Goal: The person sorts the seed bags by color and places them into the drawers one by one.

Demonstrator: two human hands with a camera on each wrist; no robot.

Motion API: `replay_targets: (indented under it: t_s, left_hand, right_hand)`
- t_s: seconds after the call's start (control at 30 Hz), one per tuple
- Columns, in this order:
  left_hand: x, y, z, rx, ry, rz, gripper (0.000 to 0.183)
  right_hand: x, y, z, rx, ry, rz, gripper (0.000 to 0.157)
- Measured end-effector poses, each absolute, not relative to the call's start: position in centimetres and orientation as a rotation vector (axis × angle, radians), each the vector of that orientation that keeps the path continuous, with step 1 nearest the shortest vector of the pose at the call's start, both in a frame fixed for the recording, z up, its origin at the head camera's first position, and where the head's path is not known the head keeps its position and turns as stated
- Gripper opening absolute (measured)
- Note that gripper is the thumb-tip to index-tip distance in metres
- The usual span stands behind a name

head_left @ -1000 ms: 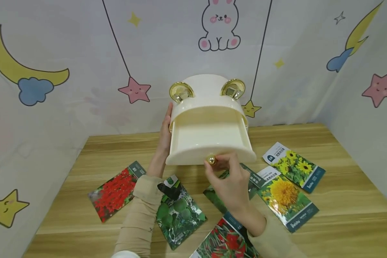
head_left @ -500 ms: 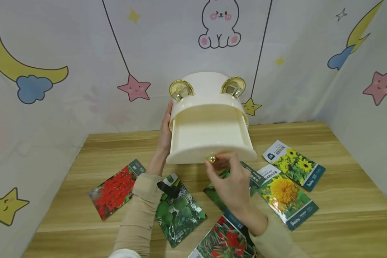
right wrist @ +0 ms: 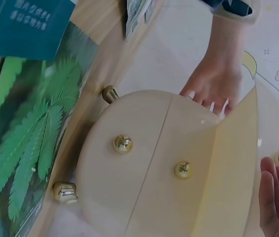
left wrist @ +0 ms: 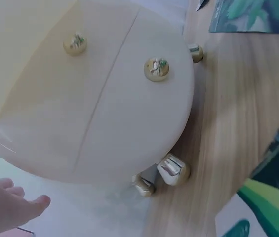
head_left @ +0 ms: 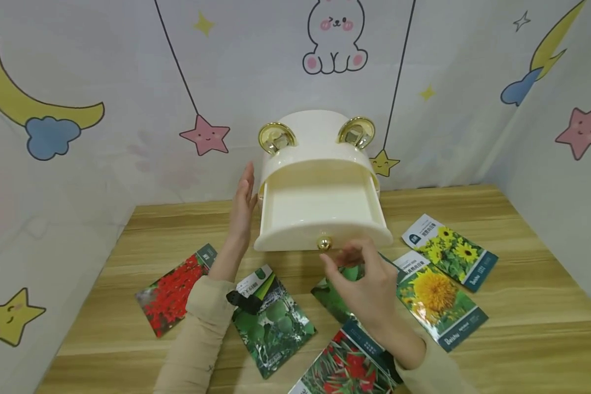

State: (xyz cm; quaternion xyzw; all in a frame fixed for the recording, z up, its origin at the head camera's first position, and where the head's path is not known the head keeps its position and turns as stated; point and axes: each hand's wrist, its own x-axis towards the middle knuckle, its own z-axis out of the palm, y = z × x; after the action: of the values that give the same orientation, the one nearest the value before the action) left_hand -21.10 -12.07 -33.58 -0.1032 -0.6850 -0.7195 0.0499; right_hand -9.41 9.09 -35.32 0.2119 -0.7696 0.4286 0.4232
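A round cream storage box (head_left: 315,131) with gold ears stands at the back of the table, its top drawer (head_left: 322,205) pulled out. Both wrist views show more gold knobs on its front, including a lower knob (left wrist: 156,69), and short gold feet (right wrist: 65,191). My left hand (head_left: 241,210) is upright beside the box's left side, fingers straight, with a small gap to it. Just right of and below the open drawer's gold knob (head_left: 324,243) is my right hand (head_left: 366,282), thumb and fingers apart, holding nothing. The drawer shows a bare floor inside.
Several picture packets lie on the wooden table: a red-flower packet (head_left: 174,295) at left, a green-leaf packet (head_left: 274,325) in front, and yellow-flower packets (head_left: 450,251) at right. A printed cloth wall (head_left: 128,71) rises close behind the box.
My right hand has released the gold knob and moved slightly right and down. My left hand has come away from the box's side, leftward. The drawer has stayed pulled out.
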Motion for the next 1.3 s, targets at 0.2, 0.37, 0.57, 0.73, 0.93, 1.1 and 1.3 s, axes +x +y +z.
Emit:
replay_targets:
  t_s: [0.2, 0.37, 0.57, 0.73, 0.93, 1.1, 1.3]
  left_hand:
    - [-17.2, -12.8, -32.7, -0.309, -2.124, -2.084, 0.047]
    - [-14.5, -12.8, -32.3, -0.247, -2.231, -1.976, 0.046]
    - [-11.6, -13.2, -32.9, -0.184, -2.468, -1.855, 0.053]
    - [-7.5, -13.5, -33.0, -0.133, -2.546, -1.867, 0.060]
    - [-3.2, -13.1, -33.6, -0.015, -2.750, -1.831, 0.061]
    - [-1.3, -12.0, -35.4, -0.103, -3.028, -1.887, 0.065]
    - [-0.4, -11.2, -37.4, -0.353, -3.278, -1.544, 0.073]
  right_hand:
    - [-8.6, 10.1, -35.4, 0.542, -1.970, 1.005, 0.031]
    - [-7.9, 10.6, -35.3, 0.548, -1.999, 0.959, 0.035]
    - [-7.1, 11.6, -35.0, 0.642, -2.071, 0.933, 0.036]
    - [-6.3, 12.7, -35.1, 0.741, -2.239, 0.844, 0.032]
    - [-5.7, 13.6, -35.7, 0.863, -2.435, 0.721, 0.028]
    - [-5.6, 14.4, -36.4, 0.996, -2.525, 0.595, 0.034]
    - [-5.5, 14.8, -37.3, 1.191, -2.642, 0.519, 0.050]
